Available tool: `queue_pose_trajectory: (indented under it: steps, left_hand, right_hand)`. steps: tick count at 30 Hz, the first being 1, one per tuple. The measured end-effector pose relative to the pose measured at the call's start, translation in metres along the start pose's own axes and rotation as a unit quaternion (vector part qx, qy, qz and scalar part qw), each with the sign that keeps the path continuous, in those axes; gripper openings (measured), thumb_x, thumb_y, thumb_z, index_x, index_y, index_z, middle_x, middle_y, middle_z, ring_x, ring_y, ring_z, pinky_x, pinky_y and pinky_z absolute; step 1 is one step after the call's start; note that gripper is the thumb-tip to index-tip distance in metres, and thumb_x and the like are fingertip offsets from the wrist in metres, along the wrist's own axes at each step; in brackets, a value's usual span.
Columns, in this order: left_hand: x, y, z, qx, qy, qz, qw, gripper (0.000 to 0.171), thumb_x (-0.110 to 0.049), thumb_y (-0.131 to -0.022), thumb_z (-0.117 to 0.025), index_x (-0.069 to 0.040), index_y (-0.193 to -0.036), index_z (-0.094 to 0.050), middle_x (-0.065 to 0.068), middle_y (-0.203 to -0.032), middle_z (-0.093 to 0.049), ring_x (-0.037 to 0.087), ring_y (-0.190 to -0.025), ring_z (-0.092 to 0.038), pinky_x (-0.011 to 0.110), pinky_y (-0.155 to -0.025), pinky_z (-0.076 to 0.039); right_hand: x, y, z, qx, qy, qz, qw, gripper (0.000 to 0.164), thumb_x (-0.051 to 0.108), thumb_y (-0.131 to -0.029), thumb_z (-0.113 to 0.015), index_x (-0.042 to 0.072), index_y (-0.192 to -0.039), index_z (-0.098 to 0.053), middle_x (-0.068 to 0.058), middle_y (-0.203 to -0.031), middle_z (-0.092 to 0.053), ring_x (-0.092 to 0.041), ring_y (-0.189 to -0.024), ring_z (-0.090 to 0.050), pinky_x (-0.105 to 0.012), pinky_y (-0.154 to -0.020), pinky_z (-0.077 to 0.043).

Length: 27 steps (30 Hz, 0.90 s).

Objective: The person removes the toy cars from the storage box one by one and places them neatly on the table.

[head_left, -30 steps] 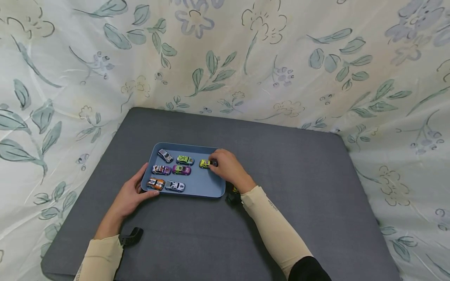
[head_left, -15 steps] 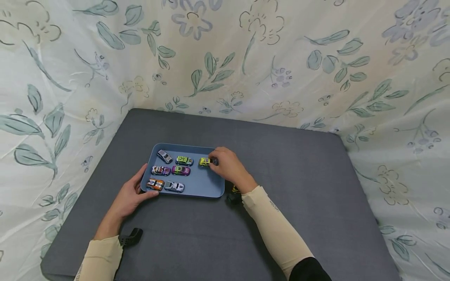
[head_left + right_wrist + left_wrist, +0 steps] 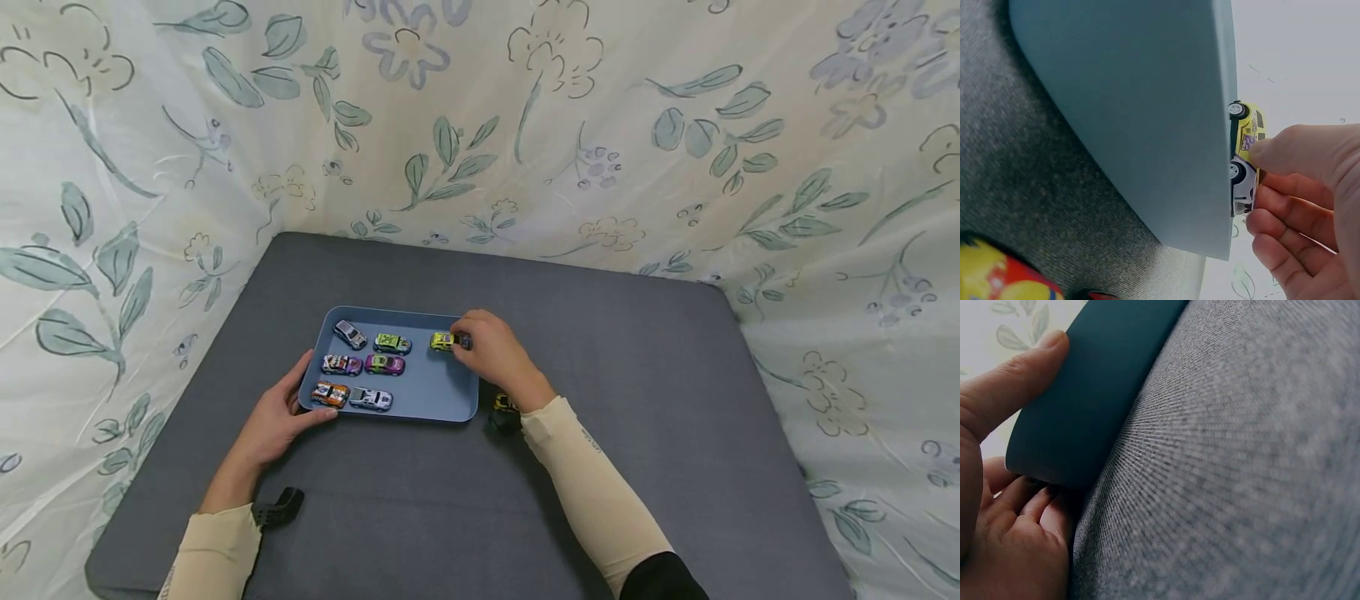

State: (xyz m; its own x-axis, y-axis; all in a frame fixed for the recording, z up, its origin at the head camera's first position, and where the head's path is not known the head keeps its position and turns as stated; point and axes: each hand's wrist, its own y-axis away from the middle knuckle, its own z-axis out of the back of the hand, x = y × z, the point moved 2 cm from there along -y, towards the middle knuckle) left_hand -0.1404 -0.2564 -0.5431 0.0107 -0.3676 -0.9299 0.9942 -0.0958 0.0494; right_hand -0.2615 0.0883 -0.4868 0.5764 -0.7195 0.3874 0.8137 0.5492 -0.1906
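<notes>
A shallow blue tray [image 3: 427, 400] lies on the grey table, with several small toy cars in its left part. My left hand [image 3: 279, 417] grips the tray's near left corner; in the left wrist view its thumb [image 3: 1029, 375] lies along the outer wall and the fingers bend around the corner. Over the tray's right part, my right hand [image 3: 491, 350] pinches a yellow toy car [image 3: 441, 342] with a dark end. In the right wrist view that yellow toy car [image 3: 1249, 134] shows its wheels just above the tray rim, thumb against its side.
Inside the tray are a silver car [image 3: 350, 334], a green one [image 3: 392, 343], an orange one [image 3: 330, 394] and others. Beside the right wrist, outside the tray, sits a yellow-and-red thing [image 3: 1004, 278], partly cut off. A floral curtain [image 3: 555, 167] hangs behind the table.
The right hand has shifted slightly to the right and toward the tray's back side with the yellow toy car. The left hand keeps its hold on the tray corner.
</notes>
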Motion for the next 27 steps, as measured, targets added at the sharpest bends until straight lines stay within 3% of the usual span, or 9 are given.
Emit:
queue_pose_trajectory:
  steps: [13, 27]
  left_hand:
    - [0.001, 0.0, -0.001, 0.003, 0.004, 0.003, 1.0, 0.109, -0.007, -0.096, -0.085, -0.01, -0.175, -0.011, 0.031, -0.172, -0.027, 0.048, -0.149, -0.044, 0.004, -0.094, -0.042]
    - [0.003, 0.0, 0.0, -0.001, -0.01, -0.005, 0.9999, 0.108, -0.013, -0.096, -0.087, -0.007, -0.175, -0.012, 0.032, -0.172, -0.025, 0.053, -0.15, -0.04, 0.003, -0.096, -0.039]
  right_hand:
    - [-0.004, 0.003, 0.004, -0.009, 0.007, -0.01, 1.0, 0.017, 0.014, -0.099, -0.081, 0.008, -0.115, -0.082, -0.002, -0.108, -0.071, -0.018, -0.095, -0.061, -0.035, -0.084, -0.055]
    - [-0.012, 0.01, 0.01, -0.011, 0.007, -0.016, 1.0, 0.017, 0.013, -0.099, -0.081, 0.008, -0.115, -0.082, -0.004, -0.111, -0.072, -0.02, -0.098, -0.062, -0.037, -0.086, -0.056]
